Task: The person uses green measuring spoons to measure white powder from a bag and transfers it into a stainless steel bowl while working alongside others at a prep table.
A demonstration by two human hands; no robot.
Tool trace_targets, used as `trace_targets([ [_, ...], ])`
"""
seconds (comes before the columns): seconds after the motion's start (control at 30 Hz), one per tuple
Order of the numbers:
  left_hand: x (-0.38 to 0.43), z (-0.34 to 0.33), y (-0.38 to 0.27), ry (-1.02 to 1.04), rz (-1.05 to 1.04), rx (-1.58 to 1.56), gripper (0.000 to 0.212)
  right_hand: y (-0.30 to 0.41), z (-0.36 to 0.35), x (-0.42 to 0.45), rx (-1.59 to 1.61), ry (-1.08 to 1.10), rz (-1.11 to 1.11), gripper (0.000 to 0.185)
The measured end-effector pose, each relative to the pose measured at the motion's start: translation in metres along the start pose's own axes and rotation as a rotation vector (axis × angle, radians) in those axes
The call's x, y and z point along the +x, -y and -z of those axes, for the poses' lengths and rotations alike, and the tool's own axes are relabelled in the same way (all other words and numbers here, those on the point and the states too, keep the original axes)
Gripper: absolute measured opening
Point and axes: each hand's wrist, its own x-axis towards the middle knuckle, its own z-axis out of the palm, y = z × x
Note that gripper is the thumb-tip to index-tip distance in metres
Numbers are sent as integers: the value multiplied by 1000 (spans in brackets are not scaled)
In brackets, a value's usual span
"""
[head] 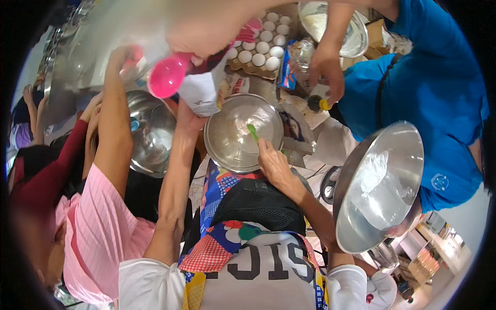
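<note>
My left hand [192, 118] grips a white packet [199, 93] from below, just left of a round metal bowl [219, 149]. My right hand [273, 159] is at the bowl's near right rim. Between its fingers is a green plastic spoon [252, 131], whose head is over the bowl's inside. Beside the packet's upper left is a pink measuring cup [166, 78], close to another person's blurred hand and arm that cross the top of the view. Glare makes the bowl's contents hard to tell.
Egg trays [252, 71] hold several white eggs. At right, a co-worker in blue [410, 93] reaches over a small dark bottle [314, 104] with a yellow cap. A tilted metal bowl [350, 201] holds white powder. Leftward, another metal bowl [155, 155] stands beside a pink-sleeved person [104, 228].
</note>
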Motion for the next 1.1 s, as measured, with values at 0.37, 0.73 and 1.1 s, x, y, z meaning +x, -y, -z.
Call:
trace_targets([
  [0.37, 26, -54, -4, 112, 122, 127, 47, 21, 51, -45, 245, -100, 23, 28],
  [0.73, 59, -77, 4, 108, 189, 76, 36, 83, 99, -66, 362, -259, 132, 26],
  [1.1, 56, -101, 35, 415, 206, 50, 40, 103, 114, -39, 844, -230, 201, 44],
])
